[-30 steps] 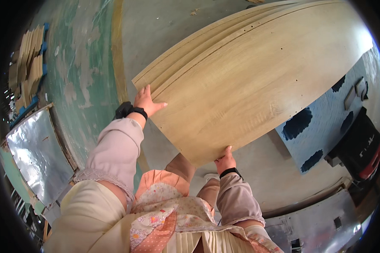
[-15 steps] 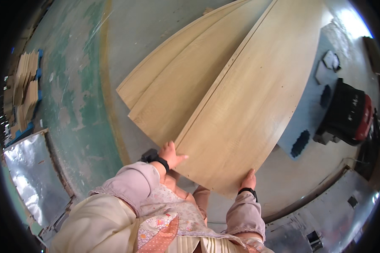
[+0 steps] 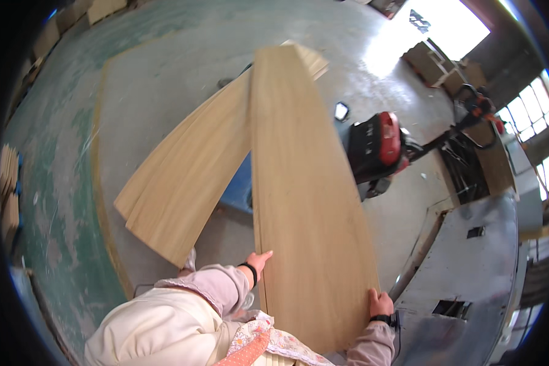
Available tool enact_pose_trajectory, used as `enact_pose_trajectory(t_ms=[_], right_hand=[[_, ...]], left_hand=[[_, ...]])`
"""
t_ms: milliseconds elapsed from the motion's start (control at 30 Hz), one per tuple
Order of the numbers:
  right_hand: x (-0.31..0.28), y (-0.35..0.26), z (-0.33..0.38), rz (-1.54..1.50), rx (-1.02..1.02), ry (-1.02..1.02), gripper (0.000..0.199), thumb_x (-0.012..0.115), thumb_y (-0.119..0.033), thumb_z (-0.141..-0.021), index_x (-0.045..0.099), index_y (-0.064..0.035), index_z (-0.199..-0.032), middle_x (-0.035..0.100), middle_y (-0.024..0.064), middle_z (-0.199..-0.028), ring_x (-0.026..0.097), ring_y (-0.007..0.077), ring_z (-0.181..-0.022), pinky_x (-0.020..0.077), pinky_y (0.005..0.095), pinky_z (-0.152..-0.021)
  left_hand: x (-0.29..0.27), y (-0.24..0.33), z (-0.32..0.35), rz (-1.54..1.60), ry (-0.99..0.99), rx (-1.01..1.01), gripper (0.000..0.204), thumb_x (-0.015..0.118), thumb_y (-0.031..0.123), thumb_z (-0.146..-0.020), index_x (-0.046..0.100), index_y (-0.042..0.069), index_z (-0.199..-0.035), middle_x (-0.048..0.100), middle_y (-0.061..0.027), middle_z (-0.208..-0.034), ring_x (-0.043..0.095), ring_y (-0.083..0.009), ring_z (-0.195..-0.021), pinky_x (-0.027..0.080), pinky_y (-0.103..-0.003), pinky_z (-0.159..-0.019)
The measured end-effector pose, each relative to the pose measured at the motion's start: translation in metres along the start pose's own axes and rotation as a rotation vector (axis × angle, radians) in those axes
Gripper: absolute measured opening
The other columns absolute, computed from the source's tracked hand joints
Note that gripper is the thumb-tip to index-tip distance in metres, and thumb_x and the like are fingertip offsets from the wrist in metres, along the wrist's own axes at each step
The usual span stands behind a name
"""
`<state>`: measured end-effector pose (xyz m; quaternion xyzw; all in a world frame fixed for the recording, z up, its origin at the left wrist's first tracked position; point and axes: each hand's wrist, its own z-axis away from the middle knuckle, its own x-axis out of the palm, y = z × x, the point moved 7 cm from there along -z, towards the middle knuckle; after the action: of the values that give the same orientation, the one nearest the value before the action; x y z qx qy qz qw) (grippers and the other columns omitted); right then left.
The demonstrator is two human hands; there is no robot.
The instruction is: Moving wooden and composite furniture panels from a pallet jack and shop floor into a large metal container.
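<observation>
So the long veneer sheet [image 3: 305,201] sits dead centre, running away from the person, left hand [image 3: 259,261] on its left edge and right hand [image 3: 380,303] on its right. The veneer stack [image 3: 183,183] lies left of it, pallet truck [image 3: 378,149] right, metal panel [image 3: 470,274] lower right.

The person wears a pale pink long-sleeved top, the sleeves loose and gathered into soft folds toward the cuffs. Over the front lies a cream-coloured garment with a smooth, plain surface, and below it an apron or smock in a small floral print, edged with an orange-pink patterned strip. A dark band circles the wrist just behind the left hand [image 3: 259,261], and a similar black strap sits at the wrist of the right hand [image 3: 381,303]. Both hands are bare, with no gloves on them.
</observation>
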<state>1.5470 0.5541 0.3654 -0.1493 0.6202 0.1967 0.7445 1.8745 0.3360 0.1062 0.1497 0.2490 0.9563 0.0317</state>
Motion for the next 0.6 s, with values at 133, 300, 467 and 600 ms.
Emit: enact_pose_trajectory(t_ms=[133, 300, 467, 600], right_hand=[[-0.053, 0.091, 0.022, 0.107, 0.001, -0.022, 0.056, 0.047, -0.057, -0.077, 0.06, -0.0021, -0.075, 0.061, 0.022, -0.076, 0.058, 0.0389, -0.077, 0.0439, 0.048, -0.065], [-0.117, 0.164, 0.048, 0.2, 0.085, -0.063, 0.056, 0.049, -0.059, -0.076, 0.058, -0.0041, -0.068, 0.061, 0.0198, -0.071, 0.058, 0.0383, -0.073, 0.0441, 0.0468, -0.061], [-0.155, 0.149, 0.06, 0.157, 0.207, 0.013, 0.052, 0.051, -0.056, -0.074, 0.058, -0.0053, -0.063, 0.058, 0.0189, -0.066, 0.057, 0.0387, -0.068, 0.0435, 0.0467, -0.06], [-0.201, 0.105, 0.051, 0.22, 0.15, 0.22, 0.054, 0.05, -0.058, -0.074, 0.054, -0.0075, -0.056, 0.056, 0.0139, -0.059, 0.056, 0.0349, -0.061, 0.0403, 0.0463, -0.056]], left_hand=[[0.046, 0.015, 0.008, 0.249, -0.258, -0.225, 0.065, 0.061, 0.036, -0.079, 0.037, -0.003, -0.126, 0.043, -0.0177, -0.13, 0.044, -0.0288, -0.117, 0.036, -0.04, -0.096], [0.014, 0.075, -0.029, 0.142, 0.221, 0.08, 0.068, 0.057, 0.045, -0.077, 0.04, 0.003, -0.127, 0.043, -0.016, -0.13, 0.044, -0.0318, -0.115, 0.033, -0.048, -0.095], [-0.081, 0.123, -0.144, 0.104, 0.414, 0.31, 0.074, 0.05, 0.053, -0.081, 0.035, 0.0, -0.13, 0.045, -0.016, -0.128, 0.045, -0.0303, -0.114, 0.036, -0.045, -0.095], [-0.063, 0.156, -0.174, -0.253, 0.473, 0.225, 0.078, 0.036, 0.063, -0.083, 0.054, -0.009, -0.109, 0.06, -0.017, -0.109, 0.054, -0.0341, -0.102, 0.042, -0.04, -0.088]])
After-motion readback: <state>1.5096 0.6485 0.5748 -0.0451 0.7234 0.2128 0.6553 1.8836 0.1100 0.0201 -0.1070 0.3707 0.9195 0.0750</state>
